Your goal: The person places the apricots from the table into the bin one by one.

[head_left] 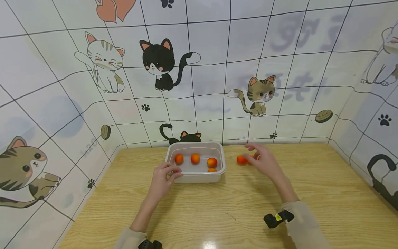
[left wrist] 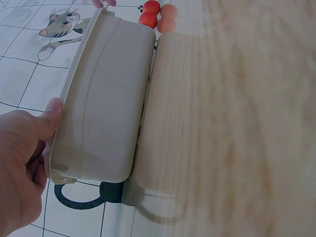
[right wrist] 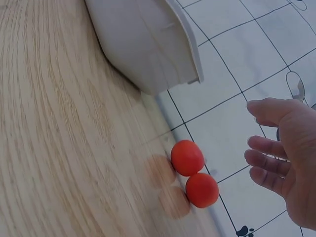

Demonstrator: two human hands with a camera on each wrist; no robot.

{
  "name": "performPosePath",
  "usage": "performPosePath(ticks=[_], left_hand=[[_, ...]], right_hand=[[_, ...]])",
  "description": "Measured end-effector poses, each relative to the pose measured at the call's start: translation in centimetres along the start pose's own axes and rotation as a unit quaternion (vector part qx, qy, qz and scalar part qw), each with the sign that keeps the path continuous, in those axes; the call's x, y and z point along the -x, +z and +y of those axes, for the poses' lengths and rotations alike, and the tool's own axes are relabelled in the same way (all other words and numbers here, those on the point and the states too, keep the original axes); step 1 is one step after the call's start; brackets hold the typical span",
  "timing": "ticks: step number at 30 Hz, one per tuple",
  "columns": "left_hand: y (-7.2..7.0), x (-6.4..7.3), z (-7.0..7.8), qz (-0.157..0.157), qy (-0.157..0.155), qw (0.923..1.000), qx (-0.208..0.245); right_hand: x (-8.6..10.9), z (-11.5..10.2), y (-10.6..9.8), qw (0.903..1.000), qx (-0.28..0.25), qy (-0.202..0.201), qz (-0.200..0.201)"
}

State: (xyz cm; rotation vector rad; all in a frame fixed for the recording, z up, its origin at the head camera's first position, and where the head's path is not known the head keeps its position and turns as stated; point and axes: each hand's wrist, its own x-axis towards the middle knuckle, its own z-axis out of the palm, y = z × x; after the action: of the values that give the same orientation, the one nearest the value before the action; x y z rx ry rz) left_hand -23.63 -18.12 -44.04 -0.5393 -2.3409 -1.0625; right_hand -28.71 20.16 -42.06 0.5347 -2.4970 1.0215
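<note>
A pale rectangular plastic box [head_left: 199,177] sits on the table by the wall. Several small round orange-red fruits [head_left: 195,158], resembling cherry tomatoes, lie inside it. My left hand [head_left: 162,178] pinches the box's near-left rim; the left wrist view shows the thumb on the outer side. To the right of the box, two more orange-red fruits [right wrist: 195,174] lie side by side on the table. Just above them hovers my right hand [head_left: 263,160], fingers loosely bent and holding nothing. From the head view the hand partly covers this pair, while the right wrist view shows a gap.
The wooden table [head_left: 217,214] runs back to a wall [head_left: 211,114] covered in a cat print and grid lines. Side walls with the same print stand to left and right. Both wrists wear small black cameras [head_left: 278,219].
</note>
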Motion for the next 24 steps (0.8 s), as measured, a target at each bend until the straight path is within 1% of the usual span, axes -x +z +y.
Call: performPosePath(ticks=[5,11,20,24], left_hand=[[-0.1,0.0,0.2,0.003,0.002,1.0,0.002],[-0.2,0.0,0.4,-0.003,-0.003,1.0,0.004],[-0.1,0.0,0.3,-0.004,-0.008,1.0,0.003],[-0.1,0.1,0.3,-0.002,-0.009,1.0,0.001]], right_hand=[[0.2,0.5,-0.4,0.9998,0.005,0.019,-0.009],[0.5,1.7,-0.4,0.9982,0.02,0.049,-0.028],[0.7,3.5,0.2,0.9951,0.039,0.073,-0.055],[0.8,4.1,0.5,0.9936,0.037,0.086,-0.063]])
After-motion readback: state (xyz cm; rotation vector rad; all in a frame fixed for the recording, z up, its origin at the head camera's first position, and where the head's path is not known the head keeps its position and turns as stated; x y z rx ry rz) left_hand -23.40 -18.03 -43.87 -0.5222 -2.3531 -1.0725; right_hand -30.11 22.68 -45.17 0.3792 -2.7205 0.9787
